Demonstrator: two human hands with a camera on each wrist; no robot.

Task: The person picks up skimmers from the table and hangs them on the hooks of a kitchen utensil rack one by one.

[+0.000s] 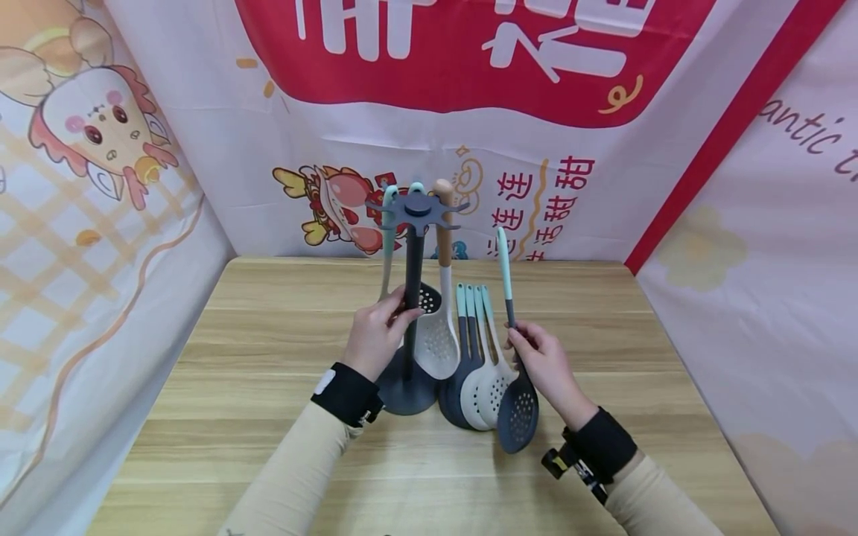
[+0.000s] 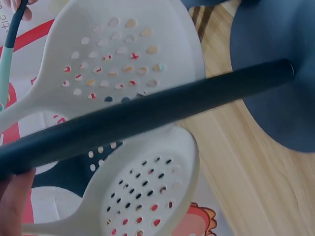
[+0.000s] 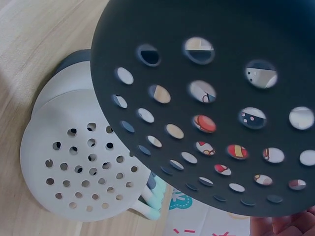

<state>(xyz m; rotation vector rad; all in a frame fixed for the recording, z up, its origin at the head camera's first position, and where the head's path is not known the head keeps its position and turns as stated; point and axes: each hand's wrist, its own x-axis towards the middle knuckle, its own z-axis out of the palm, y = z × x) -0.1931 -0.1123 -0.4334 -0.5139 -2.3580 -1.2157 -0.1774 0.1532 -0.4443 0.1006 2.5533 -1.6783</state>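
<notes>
My left hand [image 1: 377, 335] grips the dark upright post [image 1: 415, 260] of a utensil stand with a round base [image 1: 418, 398]. From the stand's hooked top [image 1: 418, 208] hang a white skimmer with a brown handle [image 1: 439, 348], a utensil with a mint handle [image 1: 388, 242] and a dark perforated one [image 1: 429, 299]. The left wrist view shows two white perforated heads and part of a dark one beside the post [image 2: 147, 110]. My right hand [image 1: 544, 362] pinches the shaft of a dark skimmer [image 1: 518, 417], its mint handle upward.
Right of the stand, several mint-handled utensils lie overlapped on the wooden table [image 1: 268, 335], with dark heads [image 1: 450, 402] and white perforated heads [image 3: 86, 157]. A printed cloth [image 1: 375, 126] hangs behind the table's back edge, with more cloth at both sides.
</notes>
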